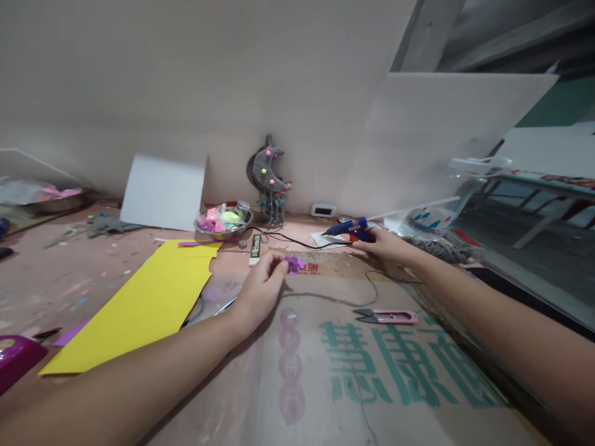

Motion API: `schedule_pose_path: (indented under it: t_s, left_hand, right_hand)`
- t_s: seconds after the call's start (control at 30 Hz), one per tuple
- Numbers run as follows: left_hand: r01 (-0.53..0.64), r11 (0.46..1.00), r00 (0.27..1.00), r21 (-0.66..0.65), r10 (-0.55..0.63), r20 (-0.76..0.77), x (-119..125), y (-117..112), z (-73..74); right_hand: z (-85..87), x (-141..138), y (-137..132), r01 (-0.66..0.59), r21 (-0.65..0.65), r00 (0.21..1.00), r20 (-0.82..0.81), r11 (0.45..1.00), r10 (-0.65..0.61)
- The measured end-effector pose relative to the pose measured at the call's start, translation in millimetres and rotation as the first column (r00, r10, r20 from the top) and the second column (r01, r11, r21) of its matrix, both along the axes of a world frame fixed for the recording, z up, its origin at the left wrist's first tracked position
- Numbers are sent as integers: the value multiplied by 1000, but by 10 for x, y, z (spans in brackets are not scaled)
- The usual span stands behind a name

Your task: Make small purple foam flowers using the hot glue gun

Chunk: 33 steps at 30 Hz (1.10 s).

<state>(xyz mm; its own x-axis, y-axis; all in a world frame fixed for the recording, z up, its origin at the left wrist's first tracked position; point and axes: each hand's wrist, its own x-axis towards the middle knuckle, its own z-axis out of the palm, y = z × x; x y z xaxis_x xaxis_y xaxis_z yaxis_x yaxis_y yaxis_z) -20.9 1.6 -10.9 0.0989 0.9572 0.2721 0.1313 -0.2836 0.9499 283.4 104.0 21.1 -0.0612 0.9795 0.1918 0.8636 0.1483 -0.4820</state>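
My left hand (263,288) pinches a small purple flower (292,265) between thumb and fingers, above the printed cardboard sheet (307,359). Farther right, my right hand (383,246) is closed around the back end of a blue glue gun (344,228). The gun has a lit red spot, and its nozzle points left over a small white sheet (325,240). Pink-handled thread snips (385,316) lie on the cardboard, nearer to me than both hands. A grey cord (334,300) runs across the cardboard between my hands.
Yellow paper (134,310) lies on the left, with a magenta object (18,359) at the edge. Behind stand a metal bowl (224,232) of colourful pieces, a grey moon ornament (269,170) and a small white device (323,210). Grey yarn (437,249) sits by my right wrist.
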Motion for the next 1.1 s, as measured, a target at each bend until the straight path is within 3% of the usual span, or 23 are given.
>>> schedule_pose_path:
  t_s: [0.13,0.23,0.4,0.53,0.6,0.67,0.77,0.9,1.1]
  left_hand:
    - [18,999,999,-28,-17,49,1,32,-33]
    - [12,999,999,-45,-10,33,3,39,-44]
    - [1,998,1000,-58,-1,9,15,16,-10]
    - [24,998,999,-57,-25,-21,23,1,28]
    - [40,996,999,-77,-43,-28,28,-8,44]
    - [57,993,998,-104,-59,-19,36,-22,61]
    - [75,989,997,-129,-77,-8,48,-46,84]
    - [121,988,993,-96,-120,10,52,-56,76]
    - [177,979,984,-103,-178,-3,45,-47,40]
  right_hand:
    - [-146,-9,109,81,-8,997,22,997,-80]
    - [-160,-47,90,77,-12,997,-11,997,-78]
    - [24,-185,-52,-51,-48,991,-124,998,45]
    - [161,-438,-320,-59,108,940,-329,992,92]
    - [173,-601,-510,-71,127,887,-446,989,120]
    - [154,-759,-707,-87,85,868,-482,993,117]
    - [112,-960,-950,-80,-18,903,-424,997,65]
    - [100,-1172,-1112,-30,-80,920,-391,996,-4]
    - [107,-1373,-1172,-108,-134,826,-563,985,14]
